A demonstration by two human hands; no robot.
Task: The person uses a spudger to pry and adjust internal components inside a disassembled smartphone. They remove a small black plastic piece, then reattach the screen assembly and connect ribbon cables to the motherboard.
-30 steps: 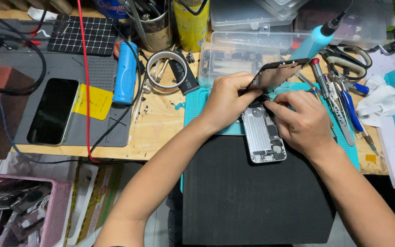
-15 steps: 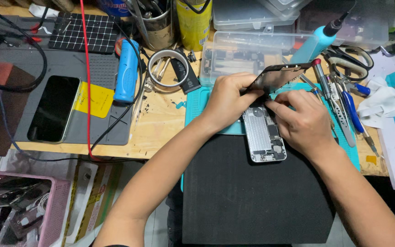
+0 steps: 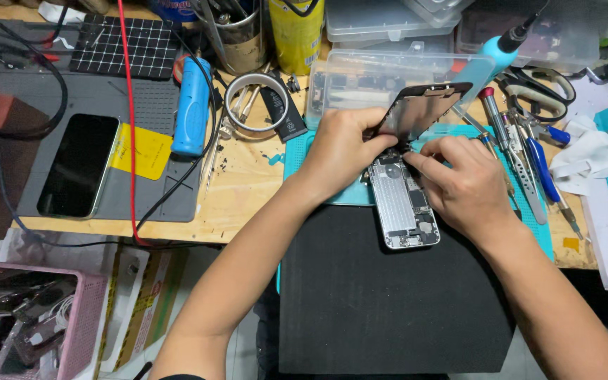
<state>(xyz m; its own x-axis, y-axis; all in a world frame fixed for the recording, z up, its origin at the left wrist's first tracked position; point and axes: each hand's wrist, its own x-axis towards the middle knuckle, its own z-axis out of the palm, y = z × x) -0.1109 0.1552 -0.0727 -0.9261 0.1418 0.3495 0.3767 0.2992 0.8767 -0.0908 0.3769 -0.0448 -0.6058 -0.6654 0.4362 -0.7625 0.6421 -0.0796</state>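
Frame centre: opened silver smartphone body (image 3: 404, 204) lies on teal mat (image 3: 304, 158). Left hand (image 3: 343, 148) fingers grasp the tilted black-framed display panel (image 3: 423, 109). Right hand (image 3: 462, 183) fingertips pinch at the hinge-end connectors. Step: screen separation. Next likely needs steady panel support, gentle connector work.

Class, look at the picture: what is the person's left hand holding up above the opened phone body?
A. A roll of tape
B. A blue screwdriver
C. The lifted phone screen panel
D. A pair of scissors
C: the left hand props the screen panel up at a tilt over the opened phone body, while the right hand works at the hinge end.
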